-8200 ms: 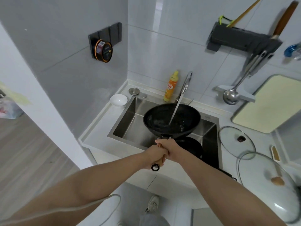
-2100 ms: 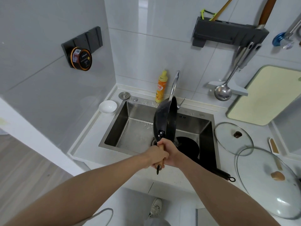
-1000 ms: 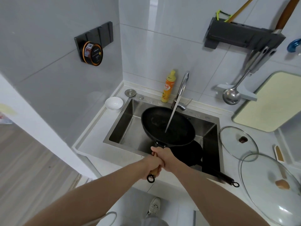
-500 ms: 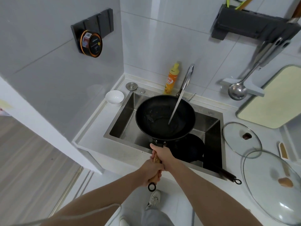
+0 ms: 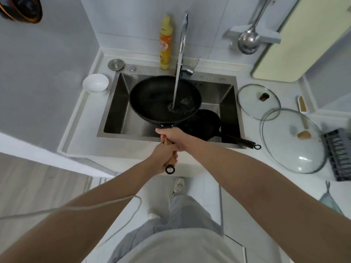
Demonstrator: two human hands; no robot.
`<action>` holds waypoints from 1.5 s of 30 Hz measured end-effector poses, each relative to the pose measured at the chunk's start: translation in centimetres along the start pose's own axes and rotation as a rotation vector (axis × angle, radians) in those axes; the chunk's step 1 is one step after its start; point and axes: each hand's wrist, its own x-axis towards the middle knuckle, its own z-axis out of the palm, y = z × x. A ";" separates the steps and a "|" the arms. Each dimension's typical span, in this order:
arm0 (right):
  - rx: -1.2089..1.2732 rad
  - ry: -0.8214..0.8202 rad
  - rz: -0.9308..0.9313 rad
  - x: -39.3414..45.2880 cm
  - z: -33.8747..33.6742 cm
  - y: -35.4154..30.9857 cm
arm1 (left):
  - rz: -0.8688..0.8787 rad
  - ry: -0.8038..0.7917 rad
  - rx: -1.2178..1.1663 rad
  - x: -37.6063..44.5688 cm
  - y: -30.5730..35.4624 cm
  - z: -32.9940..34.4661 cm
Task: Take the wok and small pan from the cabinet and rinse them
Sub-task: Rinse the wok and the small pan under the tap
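Two seconds ago the wok (image 5: 165,99) stands on edge over the sink (image 5: 117,111), emptying; now it sits level under the faucet (image 5: 183,35), and the stream strikes its floor right of centre, pooling there. The left hand (image 5: 163,158) now grips lower on the wooden handle, apart from the right hand (image 5: 173,137).
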 end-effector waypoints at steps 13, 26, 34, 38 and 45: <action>0.019 0.030 -0.110 0.7 -1.5 3.0 | 0.103 0.047 0.152 -0.1 -3.1 1.5; 0.124 -0.137 0.024 -0.6 -1.8 -0.6 | 0.037 0.153 0.110 -0.2 0.8 2.4; -0.015 0.073 -0.020 -1.3 -1.7 -0.6 | -0.039 -0.060 -0.099 -0.6 0.8 1.4; -0.041 0.127 -0.069 -1.1 -2.0 0.9 | 0.019 -0.083 -0.019 -0.7 -0.8 2.0; 0.034 0.002 -0.130 -0.9 -1.9 1.5 | 0.171 0.078 0.150 -1.3 -2.0 2.4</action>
